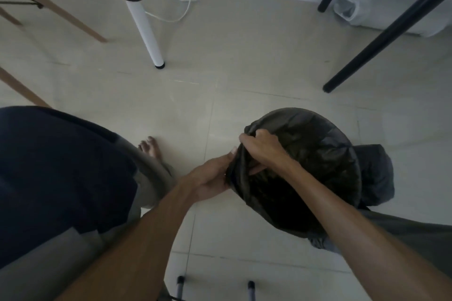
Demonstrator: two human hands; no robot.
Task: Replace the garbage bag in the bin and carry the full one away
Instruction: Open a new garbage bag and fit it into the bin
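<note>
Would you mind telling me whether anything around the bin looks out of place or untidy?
A dark bundle, probably the full bag, lies slumped on the floor against the bin. The liner is bunched on the near-left rim, where both the left hand and right hand grip it. No spill visible.

Both arms reach forward and down, left hand (pixel 210 176) cupped open-palmed, right hand (pixel 261 148) fisted, knuckles up.

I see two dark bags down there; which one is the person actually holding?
The bag lining the round bin: both hands grip its near edge, left hand, right hand. The other dark bag sits untouched on the floor behind the bin.
</note>
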